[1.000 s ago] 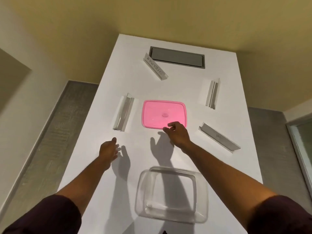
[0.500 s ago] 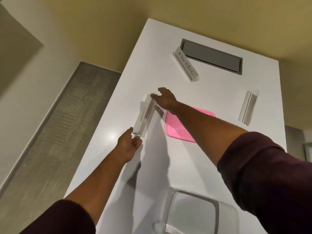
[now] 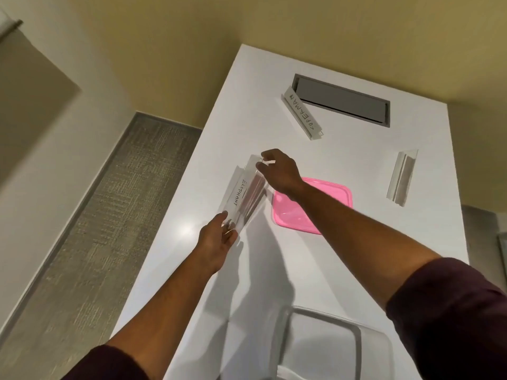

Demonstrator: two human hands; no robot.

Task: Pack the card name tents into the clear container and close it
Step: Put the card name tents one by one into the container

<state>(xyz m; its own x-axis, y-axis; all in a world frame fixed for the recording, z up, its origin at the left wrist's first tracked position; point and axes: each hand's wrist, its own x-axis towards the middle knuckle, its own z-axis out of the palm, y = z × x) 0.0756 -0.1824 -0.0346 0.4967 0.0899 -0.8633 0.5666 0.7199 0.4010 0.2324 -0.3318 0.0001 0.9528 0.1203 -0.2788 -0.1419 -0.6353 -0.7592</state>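
Now both hands hold the clear acrylic name tent lettered ELEPHANT (image 3: 242, 194) above the white surface (image 3: 343, 160): left hand (image 3: 218, 237) fingers pinch its near end, right hand (image 3: 277, 171) fingers clamp its far end. Beside it lies the pink square lid (image 3: 326, 198); the clear plastic container (image 3: 323, 346) sits nearest the person.

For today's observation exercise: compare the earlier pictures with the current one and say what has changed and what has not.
Both hands left the space near the pink lid and reached the ELEPHANT name tent. The left hand now grips its near end, the right hand pinches its far end, tipping it up. The lid, SUPERMAN tent, plain tent and clear container lie as before.
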